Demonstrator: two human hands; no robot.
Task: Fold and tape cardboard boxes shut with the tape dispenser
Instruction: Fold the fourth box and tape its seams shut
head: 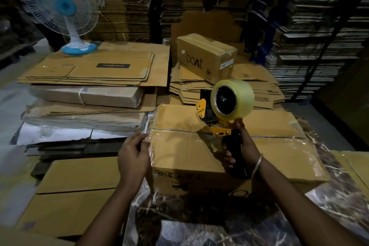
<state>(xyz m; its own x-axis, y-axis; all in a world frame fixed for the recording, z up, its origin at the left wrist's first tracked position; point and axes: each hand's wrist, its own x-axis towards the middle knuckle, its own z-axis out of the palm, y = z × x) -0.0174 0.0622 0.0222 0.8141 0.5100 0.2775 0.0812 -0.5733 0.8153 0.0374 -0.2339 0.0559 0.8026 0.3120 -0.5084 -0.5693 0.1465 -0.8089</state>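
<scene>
A brown cardboard box (199,150) lies in front of me with its top flaps folded shut and clear tape along the centre seam. My right hand (242,150) grips the black handle of a yellow tape dispenser (221,126), whose blade end sits on the seam near the box's middle. The big roll of clear tape (232,100) stands above it. My left hand (132,156) is at the box's left end, its fingers pinching the tape end against the edge there.
A sealed box marked "boAt" (205,56) sits on flattened cartons (229,88) behind. More flat cardboard (89,70) is stacked at the left, with a white and blue table fan (61,8) on it. Tall cardboard stacks fill the background. Flat sheets (75,191) lie at the lower left.
</scene>
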